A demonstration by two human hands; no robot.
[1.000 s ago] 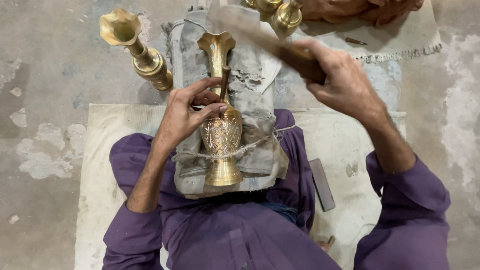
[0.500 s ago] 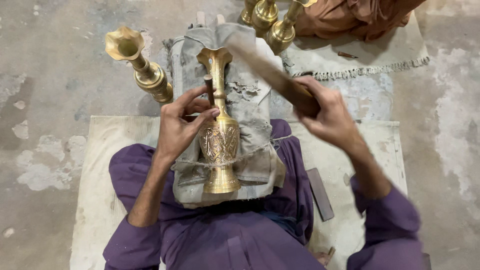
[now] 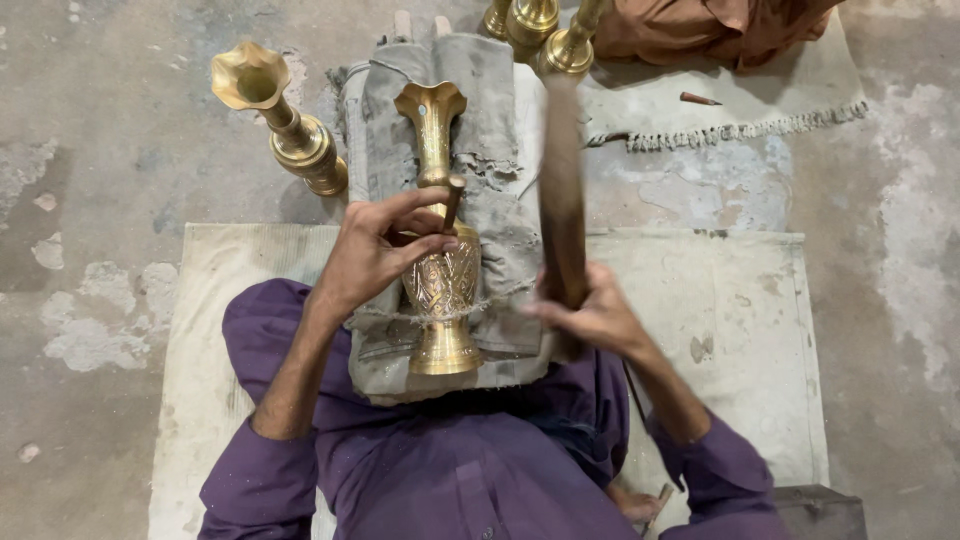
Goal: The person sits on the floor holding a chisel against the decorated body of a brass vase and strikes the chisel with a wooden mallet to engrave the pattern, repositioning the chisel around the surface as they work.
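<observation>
A tall brass vase (image 3: 438, 250) with an engraved belly lies on a grey cloth-wrapped block (image 3: 495, 180) in front of my lap, mouth pointing away. My left hand (image 3: 375, 255) rests on the vase's neck and pinches a short dark chisel (image 3: 452, 203) upright against the metal. My right hand (image 3: 598, 315) grips a long wooden stick (image 3: 562, 195) by its lower end; the stick is blurred and stands almost upright just right of the vase. My purple sleeves and lap fill the bottom of the view.
A second brass vase (image 3: 280, 120) lies on the concrete floor to the left. Several more brass vases (image 3: 535, 25) stand at the top edge beside brown cloth (image 3: 715, 30). A pale mat (image 3: 740, 300) lies under me, with a small tool (image 3: 700, 99) on a farther fringed mat.
My right hand has swung the wooden stick from a slant over the block's top to near upright, right of the vase. The left hand keeps the chisel on the vase.
</observation>
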